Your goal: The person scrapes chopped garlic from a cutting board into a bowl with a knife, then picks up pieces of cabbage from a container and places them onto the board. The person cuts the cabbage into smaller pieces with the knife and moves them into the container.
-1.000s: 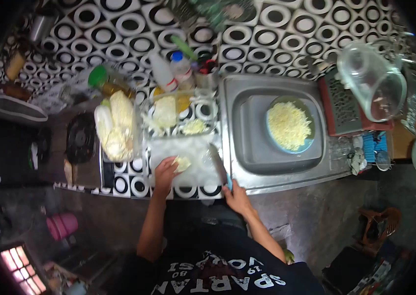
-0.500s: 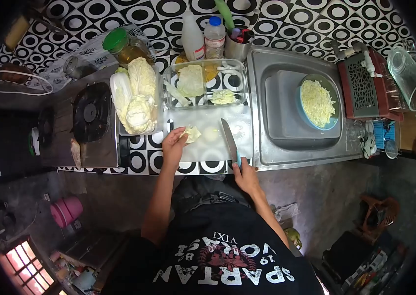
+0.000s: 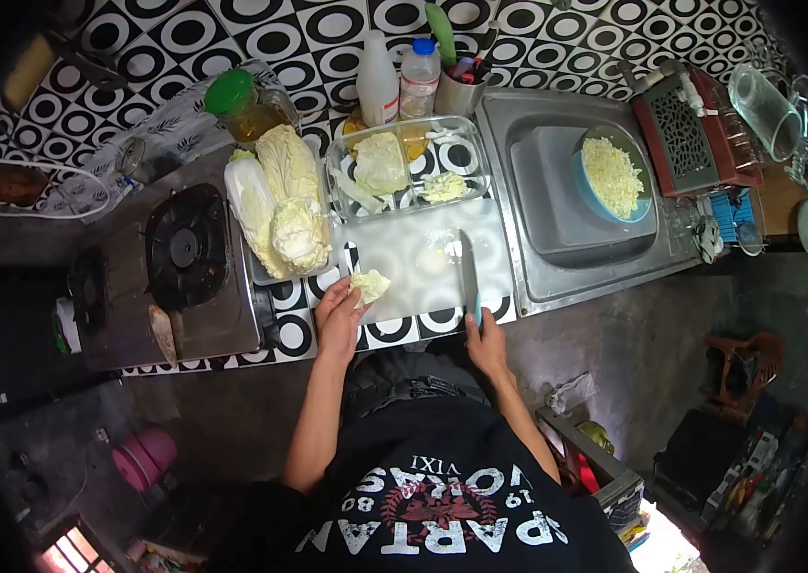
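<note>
From the head camera, looking down at the counter, we see our left hand (image 3: 340, 320) closed on a small cabbage piece (image 3: 370, 285), pinching it at the near left corner of the translucent cutting board (image 3: 423, 260). Our right hand (image 3: 487, 346) is clenched round the handle of a knife (image 3: 469, 275), whose blade lies flat along the right part of the board, pointing away from us. To cut well here, we judge that the piece wants to sit flat in the middle of the board, with our left fingertips curled back from the blade and the knife lifted and brought across it squarely. Behind the board stands a clear container (image 3: 409, 167) with more cabbage leaves in it, and to its left a tray carries several whole napa cabbages (image 3: 280, 205). A gas burner (image 3: 184, 248) lies further left. On the right, the sink (image 3: 566, 258) holds a blue bowl of shredded cabbage (image 3: 612, 175), well apart from both hands.
</note>
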`<state>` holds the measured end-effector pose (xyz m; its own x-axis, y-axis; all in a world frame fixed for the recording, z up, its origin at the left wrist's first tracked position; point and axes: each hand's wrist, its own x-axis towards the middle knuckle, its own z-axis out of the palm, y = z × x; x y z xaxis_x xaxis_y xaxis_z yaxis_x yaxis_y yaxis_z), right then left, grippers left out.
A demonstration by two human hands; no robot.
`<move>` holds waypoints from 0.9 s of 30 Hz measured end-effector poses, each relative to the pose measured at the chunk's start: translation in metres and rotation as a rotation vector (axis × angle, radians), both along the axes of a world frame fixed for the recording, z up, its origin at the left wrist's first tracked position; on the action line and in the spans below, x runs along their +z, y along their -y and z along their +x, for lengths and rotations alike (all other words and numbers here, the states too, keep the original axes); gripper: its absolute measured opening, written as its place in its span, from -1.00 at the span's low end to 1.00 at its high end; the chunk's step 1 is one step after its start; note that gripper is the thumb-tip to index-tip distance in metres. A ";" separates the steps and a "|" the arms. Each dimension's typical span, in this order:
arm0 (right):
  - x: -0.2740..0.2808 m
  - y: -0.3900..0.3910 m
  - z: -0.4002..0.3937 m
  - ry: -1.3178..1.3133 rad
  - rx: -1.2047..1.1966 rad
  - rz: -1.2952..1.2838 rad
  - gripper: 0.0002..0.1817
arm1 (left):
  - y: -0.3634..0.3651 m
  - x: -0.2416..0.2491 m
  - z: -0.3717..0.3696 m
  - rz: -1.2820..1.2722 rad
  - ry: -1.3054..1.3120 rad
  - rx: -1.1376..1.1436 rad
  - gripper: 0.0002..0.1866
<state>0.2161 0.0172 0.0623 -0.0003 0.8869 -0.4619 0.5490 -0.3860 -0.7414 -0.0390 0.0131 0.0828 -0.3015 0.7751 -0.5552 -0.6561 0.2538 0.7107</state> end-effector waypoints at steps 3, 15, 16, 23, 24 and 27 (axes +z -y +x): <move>0.004 0.003 -0.004 0.025 0.059 0.071 -0.66 | -0.014 0.009 0.013 0.034 0.014 -0.073 -0.72; 0.001 -0.006 0.029 0.055 -0.049 0.137 -0.68 | -0.025 -0.021 0.046 -0.038 -1.092 -0.541 -0.54; -0.001 -0.006 0.031 0.041 -0.054 0.096 -0.68 | -0.023 -0.027 0.044 0.046 -1.212 -0.510 -0.53; 0.012 -0.021 0.027 0.018 0.032 0.074 -0.69 | -0.064 -0.028 0.048 0.100 -1.464 -0.565 -0.55; 0.015 -0.024 0.027 0.015 0.033 0.080 -0.69 | -0.070 -0.025 0.048 0.023 -1.451 -0.680 -0.53; 0.018 -0.033 0.025 -0.024 0.099 0.120 -0.70 | -0.084 -0.026 0.046 -0.101 -1.392 -0.881 -0.56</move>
